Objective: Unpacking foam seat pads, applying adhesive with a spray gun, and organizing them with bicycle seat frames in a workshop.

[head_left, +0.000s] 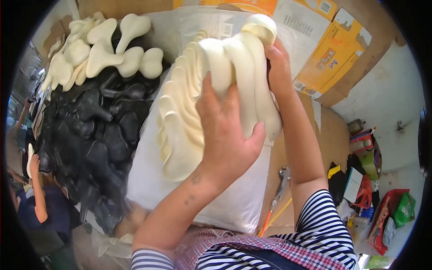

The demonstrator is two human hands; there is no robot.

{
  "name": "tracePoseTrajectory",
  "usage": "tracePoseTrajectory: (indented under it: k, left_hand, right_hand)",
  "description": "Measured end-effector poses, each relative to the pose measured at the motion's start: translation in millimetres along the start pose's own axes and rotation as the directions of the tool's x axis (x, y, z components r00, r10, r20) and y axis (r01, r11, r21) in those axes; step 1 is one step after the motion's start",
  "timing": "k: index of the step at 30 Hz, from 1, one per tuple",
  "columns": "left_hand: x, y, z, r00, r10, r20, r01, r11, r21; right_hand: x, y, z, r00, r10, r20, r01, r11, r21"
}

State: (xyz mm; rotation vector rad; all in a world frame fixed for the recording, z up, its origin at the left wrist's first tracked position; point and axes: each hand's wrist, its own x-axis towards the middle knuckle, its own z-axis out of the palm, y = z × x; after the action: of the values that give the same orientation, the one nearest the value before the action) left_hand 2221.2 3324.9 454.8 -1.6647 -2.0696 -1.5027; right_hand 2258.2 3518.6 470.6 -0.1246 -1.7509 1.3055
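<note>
A cluster of cream saddle-shaped foam pads (246, 85) leans together in front of me, apparently standing on edge. My right hand (279, 67) grips its far right side, fingers mostly hidden behind, close to a rounded pad end (260, 28). My left hand (227, 123) lies over the near side with fingers spread and thumb apart, fingertips touching the pads. Just left of it, a curved row of nested cream pads (177, 130) stands on a white plastic-covered surface (153, 189).
Black saddle-shaped pieces (103, 135) are heaped at left, with more cream pads (101, 49) behind. Pliers (282, 177) lie on cardboard at right. Flattened yellow cartons (330, 56) line the back. Assorted bags (391, 216) crowd the far right. Another person's arm (39, 195) shows far left.
</note>
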Motion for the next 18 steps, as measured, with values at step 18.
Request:
tracePoseTrajectory:
  k: [18]
  left_hand:
    - [-78.5,-93.0,174.9,0.896,-0.171,0.410,0.282,0.932,-0.227]
  right_hand:
    - [59.1,349.3,-288.2,0.872,0.484,-0.075,-0.470,0.784,-0.405]
